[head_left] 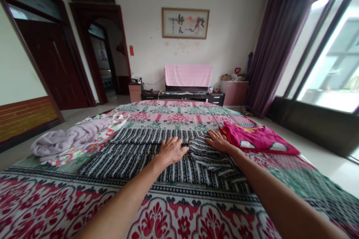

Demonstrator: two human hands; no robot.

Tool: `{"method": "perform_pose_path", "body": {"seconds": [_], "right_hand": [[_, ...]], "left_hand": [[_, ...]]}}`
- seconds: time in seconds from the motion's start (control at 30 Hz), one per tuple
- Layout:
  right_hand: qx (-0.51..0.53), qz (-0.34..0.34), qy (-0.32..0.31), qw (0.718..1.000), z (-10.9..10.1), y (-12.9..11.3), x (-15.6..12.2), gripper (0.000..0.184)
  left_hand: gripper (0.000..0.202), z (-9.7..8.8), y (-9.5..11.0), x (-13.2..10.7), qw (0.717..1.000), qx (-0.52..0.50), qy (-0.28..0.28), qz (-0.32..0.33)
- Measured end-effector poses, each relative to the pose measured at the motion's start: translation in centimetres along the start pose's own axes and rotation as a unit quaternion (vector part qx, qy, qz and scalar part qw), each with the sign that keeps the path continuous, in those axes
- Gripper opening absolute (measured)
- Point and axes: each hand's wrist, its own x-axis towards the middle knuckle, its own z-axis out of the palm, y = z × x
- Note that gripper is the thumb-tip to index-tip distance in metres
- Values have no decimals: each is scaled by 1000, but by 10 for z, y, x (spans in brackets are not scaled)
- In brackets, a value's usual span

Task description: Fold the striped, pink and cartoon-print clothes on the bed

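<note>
A black-and-white striped knit garment lies spread on the patterned bedspread, with part of it folded over on the right. My left hand rests on the middle of the knit, palm down and fingers apart. On its upper right part lies my right hand, fingers stretched out flat. Just beyond that hand is a folded magenta garment with a yellow and white print. Whether either palm pinches any cloth underneath cannot be seen.
To the left lie a crumpled greyish-lilac cloth and a colourful printed white cloth. Past the bed's far edge stands a low black cabinet with a pink towel draped over a screen. A purple curtain hangs by the window at right.
</note>
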Motion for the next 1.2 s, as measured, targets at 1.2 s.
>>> {"method": "perform_pose_path", "body": {"seconds": [1.2], "right_hand": [[83, -104, 78, 988, -3, -122, -49, 42]], "left_hand": [[49, 18, -74, -46, 993, 53, 70, -77]]}}
